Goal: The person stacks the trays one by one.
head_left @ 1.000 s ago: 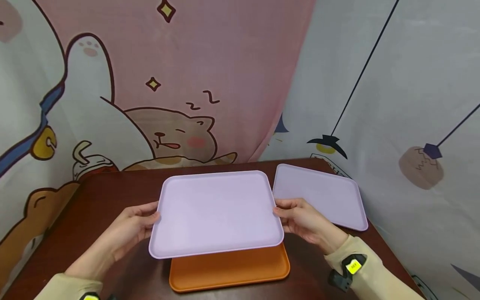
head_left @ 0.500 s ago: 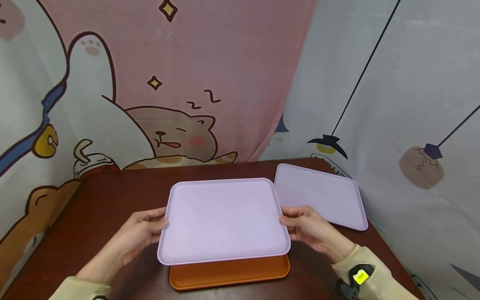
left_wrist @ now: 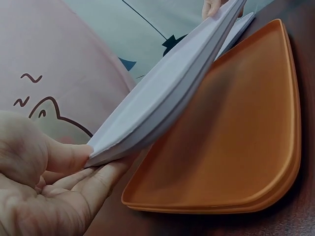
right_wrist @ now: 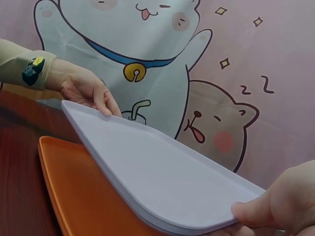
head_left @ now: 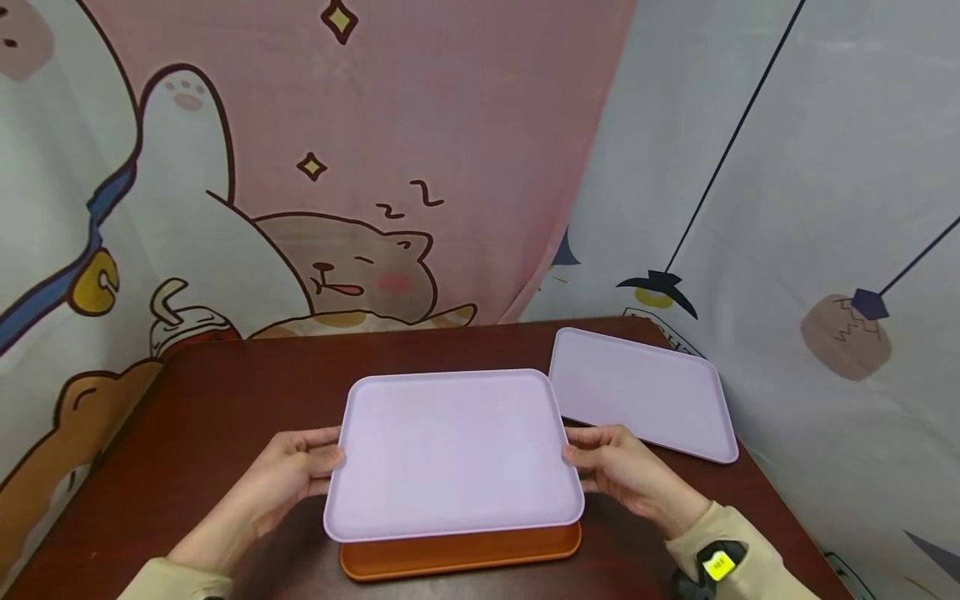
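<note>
1. Now, the left hand (head_left: pixel 288 479) pinches one short edge of a lilac tray (head_left: pixel 456 454), thumb on top and fingers underneath — a narrow grip, plainly seen in the left wrist view.
2. The right hand (head_left: pixel 630 479) holds the opposite short edge the same way, its thumb on the upper rim and fingers below.
3. The lilac tray is raised and tilted between both hands, over an orange tray (head_left: pixel 457 554); from the head camera, only the orange tray's near strip shows.
4. The orange tray lies on a dark reddish-brown table (head_left: pixel 240 400); whether the two trays touch anywhere, I cannot tell.
5. Another lilac tray (head_left: pixel 645 392) lies on the table beyond the right hand, set at an angle.
6. Behind the table is a printed cloth (head_left: pixel 465 108) — pink and pale, with cartoon animals.
</note>
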`<state>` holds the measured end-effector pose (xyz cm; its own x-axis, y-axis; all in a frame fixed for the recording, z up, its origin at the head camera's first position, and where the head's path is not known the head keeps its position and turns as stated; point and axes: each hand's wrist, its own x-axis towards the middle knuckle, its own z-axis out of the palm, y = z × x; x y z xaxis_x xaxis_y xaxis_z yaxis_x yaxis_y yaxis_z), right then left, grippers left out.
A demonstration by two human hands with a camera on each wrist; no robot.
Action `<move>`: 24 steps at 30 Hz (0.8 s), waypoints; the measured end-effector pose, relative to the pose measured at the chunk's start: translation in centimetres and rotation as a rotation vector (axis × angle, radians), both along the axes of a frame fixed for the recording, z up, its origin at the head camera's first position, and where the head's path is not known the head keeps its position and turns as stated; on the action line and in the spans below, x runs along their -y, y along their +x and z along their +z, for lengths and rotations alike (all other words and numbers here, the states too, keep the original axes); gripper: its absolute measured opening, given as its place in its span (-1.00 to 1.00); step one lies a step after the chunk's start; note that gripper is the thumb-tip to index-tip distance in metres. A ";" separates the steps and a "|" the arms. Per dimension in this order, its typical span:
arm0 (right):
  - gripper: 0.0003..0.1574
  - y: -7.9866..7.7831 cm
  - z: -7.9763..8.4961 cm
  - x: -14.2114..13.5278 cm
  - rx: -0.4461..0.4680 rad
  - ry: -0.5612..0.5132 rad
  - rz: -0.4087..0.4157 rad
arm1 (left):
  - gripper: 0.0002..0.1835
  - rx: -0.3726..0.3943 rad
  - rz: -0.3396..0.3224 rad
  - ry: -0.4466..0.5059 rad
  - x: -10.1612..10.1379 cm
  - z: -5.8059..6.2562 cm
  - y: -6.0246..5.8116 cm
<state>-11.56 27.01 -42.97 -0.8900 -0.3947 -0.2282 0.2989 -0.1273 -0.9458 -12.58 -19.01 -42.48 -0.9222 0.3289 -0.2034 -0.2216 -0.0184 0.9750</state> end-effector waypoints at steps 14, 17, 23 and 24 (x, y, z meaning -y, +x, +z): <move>-0.33 0.2 -1.6 0.4 0.008 0.036 -0.035 | -0.39 0.028 0.029 -0.073 -0.3 -2.1 0.4; -0.34 0.2 -1.9 0.3 0.011 0.049 -0.033 | -0.42 0.021 0.030 -0.093 -0.3 -2.1 0.5; -0.31 0.5 -2.4 0.2 0.012 0.052 -0.019 | -0.43 0.021 0.016 -0.095 -0.1 -2.3 0.6; -0.31 0.5 -2.5 0.2 0.010 0.052 -0.018 | -0.43 0.019 0.010 -0.095 -0.1 -2.3 0.6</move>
<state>-11.05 26.81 -45.47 -0.8944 -0.3664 -0.2566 0.3062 -0.0834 -0.9483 -11.99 -18.88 -44.81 -0.9210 0.2978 -0.2510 -0.2406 0.0718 0.9680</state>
